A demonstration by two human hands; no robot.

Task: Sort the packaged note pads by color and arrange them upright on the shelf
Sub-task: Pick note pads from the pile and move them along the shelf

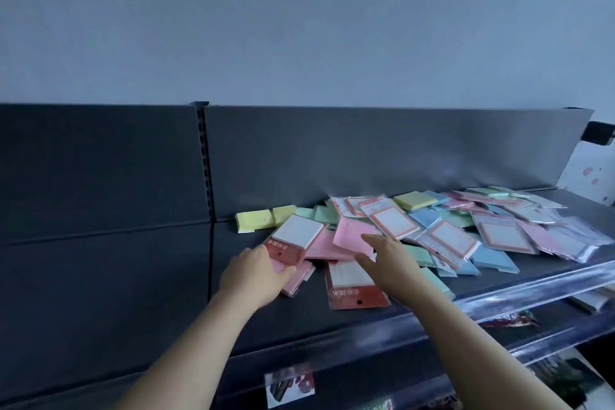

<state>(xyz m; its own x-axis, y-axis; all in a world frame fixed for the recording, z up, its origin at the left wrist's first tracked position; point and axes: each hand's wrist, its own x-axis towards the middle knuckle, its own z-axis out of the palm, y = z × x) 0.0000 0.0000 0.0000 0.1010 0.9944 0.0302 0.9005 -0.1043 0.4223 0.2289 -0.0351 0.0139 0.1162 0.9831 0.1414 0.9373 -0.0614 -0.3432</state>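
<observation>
Note pads [432,230] in their clear packages lie flat in a mixed heap on the dark shelf [133,276], mostly on its right half: pink, blue, green, yellow and white ones with a red border all overlap each other. I see none of them standing upright, and no colour group is really made yet, only two yellow pads [266,217] lie together near the back panel. So I judge the task is at its very beginning, and almost all sorting and arranging is left. My left hand [254,271] is curled around a small stack at the left edge of the heap, with a white pad with red header [293,238] on top and pink pads [293,276] below it. My right hand [386,260] is open, fingers spread, holding nothing, and it reaches to a pink pad [352,236] in the middle; whether it touches it, I cannot tell. The left half of the shelf is free for upright rows.
</observation>
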